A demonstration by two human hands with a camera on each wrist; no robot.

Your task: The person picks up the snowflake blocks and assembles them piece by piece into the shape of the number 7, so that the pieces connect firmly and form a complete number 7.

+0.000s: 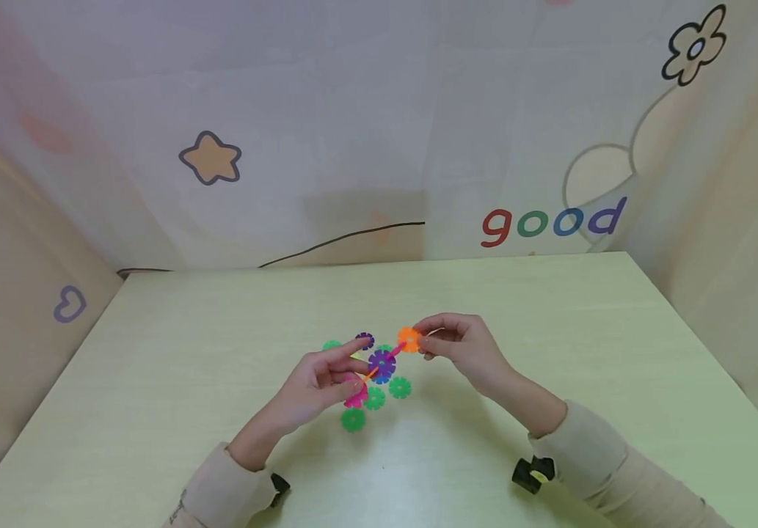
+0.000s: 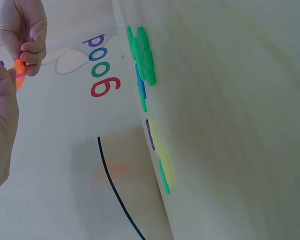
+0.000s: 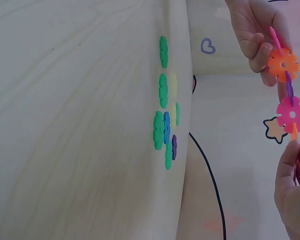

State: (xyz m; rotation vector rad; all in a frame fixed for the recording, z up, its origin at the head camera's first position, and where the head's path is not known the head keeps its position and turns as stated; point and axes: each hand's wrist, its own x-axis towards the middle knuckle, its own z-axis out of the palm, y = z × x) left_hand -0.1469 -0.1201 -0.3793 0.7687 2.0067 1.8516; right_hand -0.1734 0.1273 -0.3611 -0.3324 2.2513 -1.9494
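A short chain of interlocking plastic snowflake discs is held in the air between both hands. A pink disc (image 1: 355, 398) is at its left end, a purple disc (image 1: 381, 365) in the middle and an orange disc (image 1: 409, 339) at the right end. The left hand (image 1: 319, 383) grips the chain by its pink end, thumb over that disc. Between thumb and fingers, the right hand (image 1: 467, 350) pinches the end orange disc. The right wrist view shows another orange disc (image 3: 283, 65) and a pink disc (image 3: 292, 115) slotted into the chain.
Loose discs lie on the table (image 1: 174, 381) below and behind the hands: several green discs (image 1: 354, 419), a dark purple disc (image 1: 365, 340), a blue disc (image 3: 166, 127) and yellow discs (image 3: 174, 85). A printed curtain (image 1: 352, 132) stands behind the table's far edge.
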